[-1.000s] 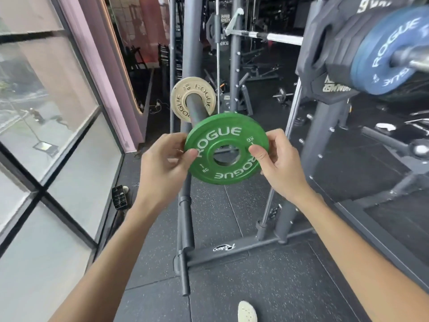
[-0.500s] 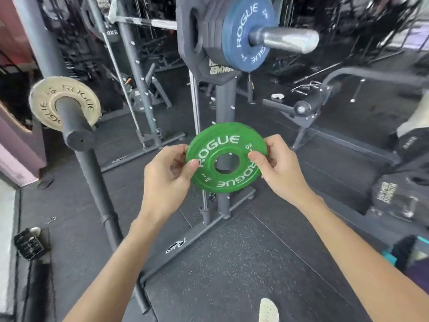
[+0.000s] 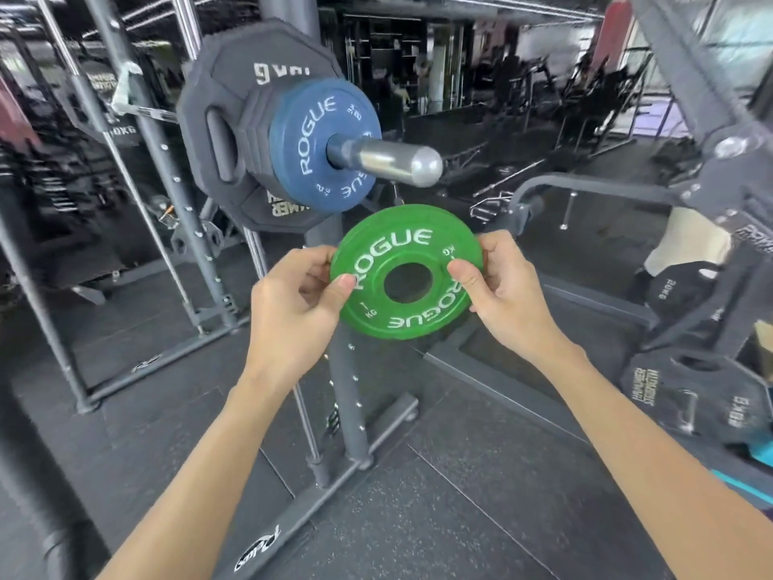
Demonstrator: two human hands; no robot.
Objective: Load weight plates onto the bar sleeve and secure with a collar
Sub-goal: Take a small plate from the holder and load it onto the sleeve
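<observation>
Both hands, left [image 3: 299,303] and right [image 3: 504,293], pinch a green 1 kg Rogue plate [image 3: 408,272] by its rim, bore clear for the steel bar sleeve [image 3: 391,161] above.

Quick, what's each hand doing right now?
Left hand: pinching the left edge of the green plate.
Right hand: pinching the plate's right edge.

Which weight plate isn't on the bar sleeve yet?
The green plate, pinched at its rim by the left hand and right hand; the blue plate and black plates behind it already sit on the sleeve.
</observation>
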